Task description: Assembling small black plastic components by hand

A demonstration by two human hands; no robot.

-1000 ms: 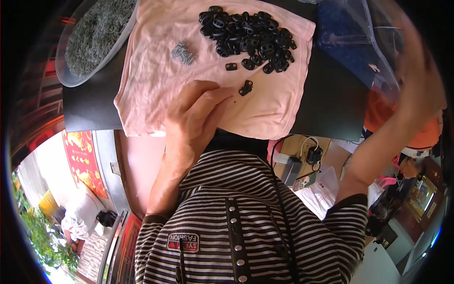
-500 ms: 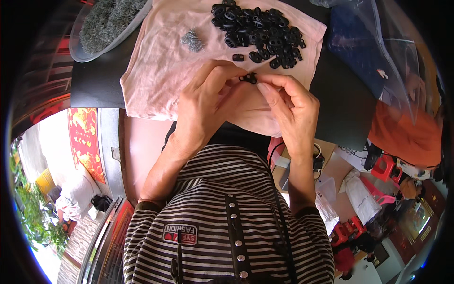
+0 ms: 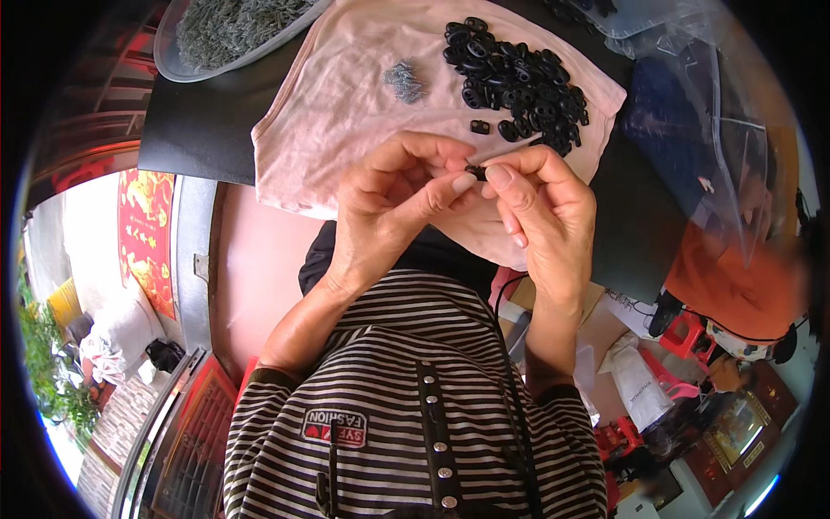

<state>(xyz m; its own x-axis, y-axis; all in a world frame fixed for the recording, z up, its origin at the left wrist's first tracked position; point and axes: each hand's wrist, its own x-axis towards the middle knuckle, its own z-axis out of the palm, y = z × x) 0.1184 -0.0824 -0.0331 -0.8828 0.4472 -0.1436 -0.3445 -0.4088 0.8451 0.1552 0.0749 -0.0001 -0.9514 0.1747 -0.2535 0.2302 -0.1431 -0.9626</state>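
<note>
1. Centrally, the left hand (image 3: 385, 195) and right hand (image 3: 553, 212) pinch narrowly together on a small black piece (image 3: 475, 173), its shape mostly hidden by fingertips.
2. Beneath spreads a soft, wrinkled pink cloth (image 3: 298, 143).
3. At upper centre, glossy, rounded black pieces (image 3: 519, 85) with holes lie heaped right of a spiky silvery metal cluster (image 3: 404, 81).
4. Upper left, a translucent plastic tub (image 3: 184, 76) holds tangled grey metal bits (image 3: 233, 35).
5. Around the cloth shows a smooth, dark tabletop (image 3: 203, 125).

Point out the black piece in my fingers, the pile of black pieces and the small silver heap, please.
Black piece (image 3: 476, 173): head view, on its small visible part.
Pile of black pieces (image 3: 520, 82): head view, near its middle.
Small silver heap (image 3: 403, 82): head view, on its middle.
</note>
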